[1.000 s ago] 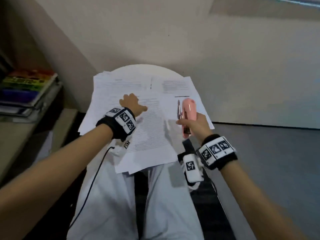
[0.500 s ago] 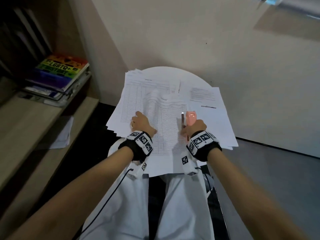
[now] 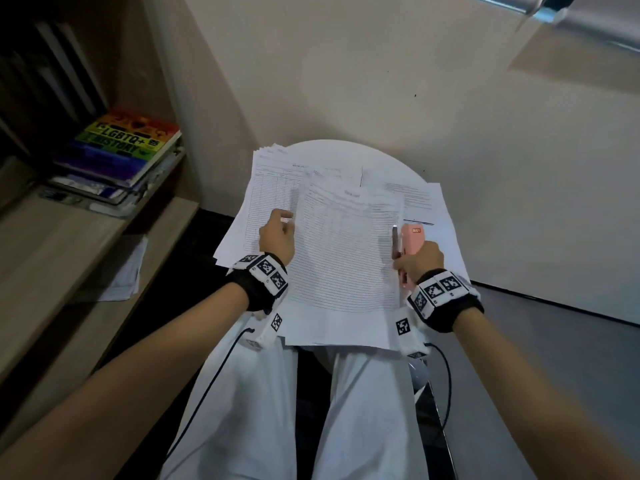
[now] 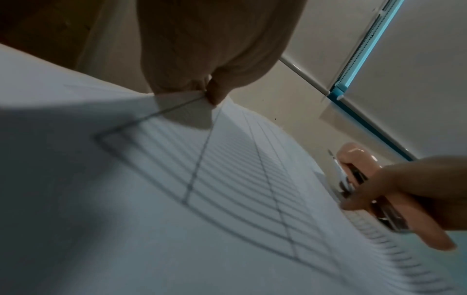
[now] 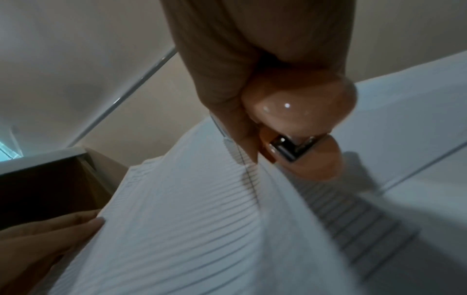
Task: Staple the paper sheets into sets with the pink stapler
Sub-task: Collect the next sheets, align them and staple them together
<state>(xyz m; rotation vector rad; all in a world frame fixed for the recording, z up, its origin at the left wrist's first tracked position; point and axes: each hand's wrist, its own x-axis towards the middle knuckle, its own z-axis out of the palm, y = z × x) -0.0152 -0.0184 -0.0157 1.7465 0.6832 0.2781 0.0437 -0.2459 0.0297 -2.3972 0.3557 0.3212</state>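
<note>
A set of ruled paper sheets (image 3: pixel 346 258) is held over the round white table (image 3: pixel 329 150). My left hand (image 3: pixel 284 220) pinches its left edge, which the left wrist view shows as a fingertip pinch (image 4: pixel 211 93) on the sheets (image 4: pixel 227 179). My right hand (image 3: pixel 412 263) grips the pink stapler (image 3: pixel 412 239) at the sheets' right edge, nose pointing away from me. In the right wrist view the stapler (image 5: pixel 300 111) sits in my right hand (image 5: pixel 255 151), whose thumb lies along the sheets' (image 5: pixel 189 219) edge. More printed sheets (image 3: pixel 412 197) lie spread beneath.
A wooden shelf (image 3: pixel 69 244) at the left carries a stack of books (image 3: pixel 121 150) and loose paper (image 3: pixel 124 271) lower down. A beige wall (image 3: pixel 381 81) stands right behind the table. My legs in white trousers (image 3: pixel 249 410) are under the sheets, with wrist cables hanging.
My left hand went from resting flat on a printed page to pinching the left edge of the ruled sheets. The ruled set now lies on top, held between both hands. The stapler stays in my right hand.
</note>
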